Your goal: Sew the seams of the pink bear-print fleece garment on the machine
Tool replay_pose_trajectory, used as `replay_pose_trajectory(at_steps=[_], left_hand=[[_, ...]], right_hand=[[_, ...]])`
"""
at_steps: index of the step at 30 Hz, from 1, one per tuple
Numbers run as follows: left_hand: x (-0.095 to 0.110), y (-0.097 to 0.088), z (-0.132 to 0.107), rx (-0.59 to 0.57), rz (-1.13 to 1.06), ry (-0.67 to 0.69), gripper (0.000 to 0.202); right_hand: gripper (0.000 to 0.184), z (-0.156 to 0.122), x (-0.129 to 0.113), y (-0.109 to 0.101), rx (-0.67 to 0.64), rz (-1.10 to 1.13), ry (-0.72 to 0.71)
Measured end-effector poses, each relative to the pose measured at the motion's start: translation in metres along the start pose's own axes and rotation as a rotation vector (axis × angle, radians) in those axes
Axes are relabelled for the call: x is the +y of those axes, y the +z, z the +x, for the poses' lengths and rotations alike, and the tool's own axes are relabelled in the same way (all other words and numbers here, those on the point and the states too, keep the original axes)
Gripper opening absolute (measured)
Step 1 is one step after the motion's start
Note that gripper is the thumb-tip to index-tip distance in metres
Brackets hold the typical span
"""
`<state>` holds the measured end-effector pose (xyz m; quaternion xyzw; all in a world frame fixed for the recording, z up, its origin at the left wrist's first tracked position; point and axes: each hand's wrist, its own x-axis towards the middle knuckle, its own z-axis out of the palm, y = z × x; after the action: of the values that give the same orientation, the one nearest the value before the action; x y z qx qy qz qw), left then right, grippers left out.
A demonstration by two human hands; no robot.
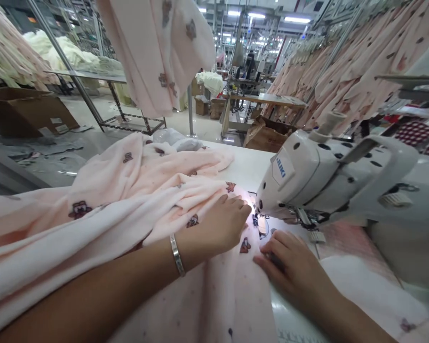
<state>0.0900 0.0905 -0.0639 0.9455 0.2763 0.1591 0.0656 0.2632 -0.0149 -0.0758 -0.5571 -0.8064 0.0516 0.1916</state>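
Pale pink plush fabric (214, 281) with small printed brown figures spreads over the sewing machine table and runs beneath the needle area of a white sewing machine (307, 162). My left hand (223, 224), with a silver bangle at the wrist, presses down on the fabric just left of the needle, its fingers bent over the cloth. At the fabric's right edge, my right hand (289, 262) has its thumb and forefinger close together on the cloth. Something dark shows between that thumb and the curled fingers; I cannot make it out. A light glows by the needle.
More pink fabric (160, 52) hangs in front, above the table. Fabric pieces hang in rows on the right rack (372, 71). A cardboard box (28, 112) stands at left, and a brown carton (268, 136) sits behind the machine. Another piece of plush (368, 286) lies at right.
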Motion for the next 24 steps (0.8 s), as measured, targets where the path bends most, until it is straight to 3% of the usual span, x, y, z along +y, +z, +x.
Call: replay_pose_trajectory(at_steps=[7, 10, 15, 18, 21, 24], left_hand=[[0.01, 0.0, -0.008, -0.02, -0.074, -0.097, 0.009], [0.002, 0.004, -0.002, 0.014, -0.054, -0.103, 0.014], [-0.041, 0.012, 0.045, 0.022, -0.054, -0.009, 0.013], [-0.056, 0.009, 0.071, 0.031, -0.052, -0.002, 0.013], [-0.039, -0.004, 0.062, 0.084, -0.038, -0.096, 0.014], [0.005, -0.02, 0.015, 0.16, -0.164, -0.191, 0.009]], right_hand=[[0.017, -0.003, 0.0, 0.0, 0.09, -0.026, -0.083], [0.017, -0.003, 0.011, 0.0, 0.157, -0.125, -0.12], [0.024, 0.008, 0.052, -0.007, 0.268, -0.274, -0.124], [0.028, 0.01, 0.058, -0.012, 0.27, -0.296, -0.117], [0.018, 0.005, 0.038, -0.014, 0.231, -0.255, -0.144], [0.012, -0.001, 0.011, -0.011, 0.129, -0.09, -0.259]])
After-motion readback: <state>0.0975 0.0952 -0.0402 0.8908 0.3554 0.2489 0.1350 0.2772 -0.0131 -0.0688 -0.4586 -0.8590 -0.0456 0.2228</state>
